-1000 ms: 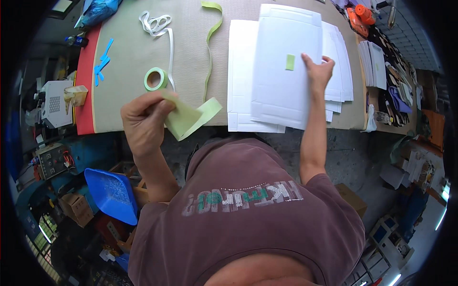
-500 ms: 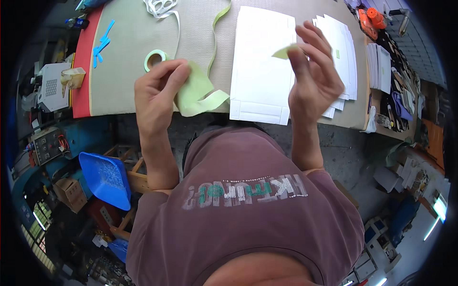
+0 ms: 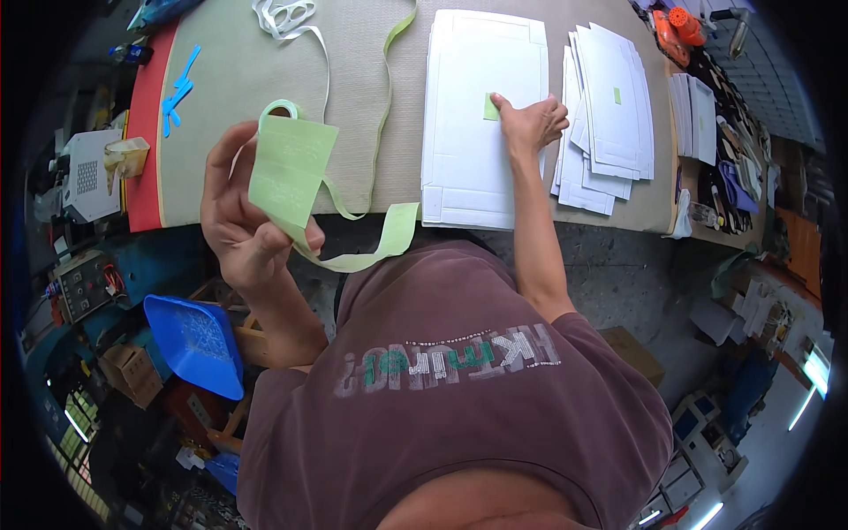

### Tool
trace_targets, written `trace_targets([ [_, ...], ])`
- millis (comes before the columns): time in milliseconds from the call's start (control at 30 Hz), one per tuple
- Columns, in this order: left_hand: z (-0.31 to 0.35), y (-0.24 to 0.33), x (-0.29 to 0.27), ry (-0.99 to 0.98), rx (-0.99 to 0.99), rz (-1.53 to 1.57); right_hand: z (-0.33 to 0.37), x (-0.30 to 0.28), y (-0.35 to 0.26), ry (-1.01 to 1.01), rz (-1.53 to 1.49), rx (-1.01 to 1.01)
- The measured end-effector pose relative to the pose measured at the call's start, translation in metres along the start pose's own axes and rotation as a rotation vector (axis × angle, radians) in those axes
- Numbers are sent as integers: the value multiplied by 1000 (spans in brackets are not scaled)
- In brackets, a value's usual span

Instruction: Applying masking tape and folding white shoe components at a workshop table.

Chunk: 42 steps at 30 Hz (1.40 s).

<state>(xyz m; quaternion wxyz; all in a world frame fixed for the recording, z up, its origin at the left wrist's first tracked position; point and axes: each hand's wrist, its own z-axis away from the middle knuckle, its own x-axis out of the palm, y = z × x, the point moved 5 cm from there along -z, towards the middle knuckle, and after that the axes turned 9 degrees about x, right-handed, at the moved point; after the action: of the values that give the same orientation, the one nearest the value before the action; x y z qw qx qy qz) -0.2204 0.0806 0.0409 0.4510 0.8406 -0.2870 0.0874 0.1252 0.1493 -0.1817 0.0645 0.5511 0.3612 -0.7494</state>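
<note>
A pale green strip of labels (image 3: 291,168) is held up in my left hand (image 3: 243,216), thumb and fingers closed on it, and its tail curls over the table's front edge. Behind it the roll of green tape (image 3: 284,107) is partly hidden. On the white flat cardboard sheets (image 3: 473,168) lies a small green label (image 3: 491,107). The thumb of my right hand (image 3: 533,125) presses the label's right edge, with the other fingers spread away to the right. The label lies flat on the top sheet.
To the right is a second, uneven pile of white cardboard (image 3: 609,110) bearing a green label. White ribbon (image 3: 287,19), a green band (image 3: 385,75) and blue strips (image 3: 179,93) lie on the table. A blue basin (image 3: 194,344) stands below left.
My right hand has come down and left, laying the label it pinched onto the cardboard. The left hand has shifted left and lower, turning the label strip face-up.
</note>
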Motion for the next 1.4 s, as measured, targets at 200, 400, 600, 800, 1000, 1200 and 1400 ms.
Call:
trace_targets([
  [200,2,-23,-1,233,-273,-405,-64,-53,24,-105,-433,3],
  [400,-7,-35,36,21,-463,-583,-53,-177,-37,-105,-387,-363],
  [600,3,-48,25,217,-572,-573,185,-210,-96,-389,-882,-1233],
  [800,3,-4,4,152,-80,-203,43,-49,-36,-180,-629,-465],
  [1000,11,12,-17,8,0,302,20,4,-2,140,107,-169],
  [1200,9,-18,-13,-4,-17,416,6,-7,-1,95,-49,-40],
  [1400,15,-18,-2,91,-388,-608,-44,-45,31,-173,-561,96],
])
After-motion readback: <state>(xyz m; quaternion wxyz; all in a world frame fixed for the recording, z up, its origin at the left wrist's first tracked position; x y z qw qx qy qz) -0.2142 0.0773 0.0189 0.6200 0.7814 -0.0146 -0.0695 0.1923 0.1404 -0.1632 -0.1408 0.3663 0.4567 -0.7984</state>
